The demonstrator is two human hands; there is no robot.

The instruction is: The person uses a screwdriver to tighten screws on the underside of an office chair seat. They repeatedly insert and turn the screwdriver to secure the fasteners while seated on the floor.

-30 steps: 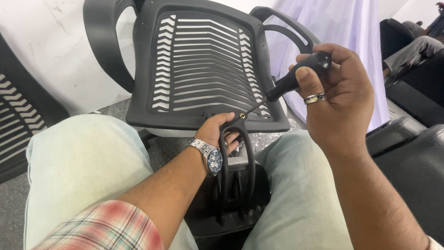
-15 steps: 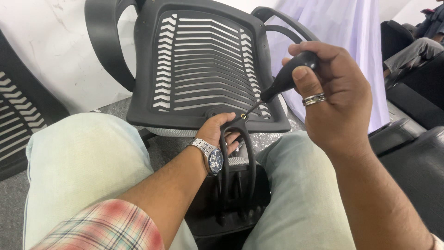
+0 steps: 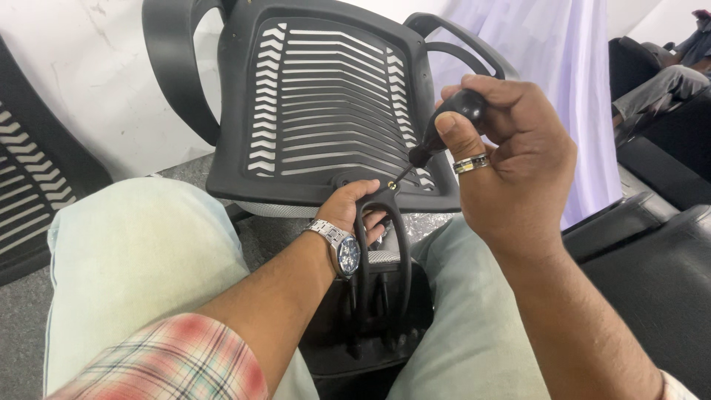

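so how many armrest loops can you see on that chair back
2. One armrest loop curves off the upper left side of the slotted chair back; the other armrest loop is at the upper right, partly hidden behind the right hand gripping the screwdriver.

The chair back [image 3: 326,111] stands before the knees, against the wall [image 3: 74,81]; the bracket [image 3: 381,259] rises between the thighs, touching its lower edge; the curtain [image 3: 570,81] hangs behind, right.

I was looking into a chair assembly workshop: a bare black slatted chair back [image 3: 326,111] filled the upper centre, another chair part [image 3: 29,200] leaned at far left, black seat cushions [image 3: 652,259] lay at right.
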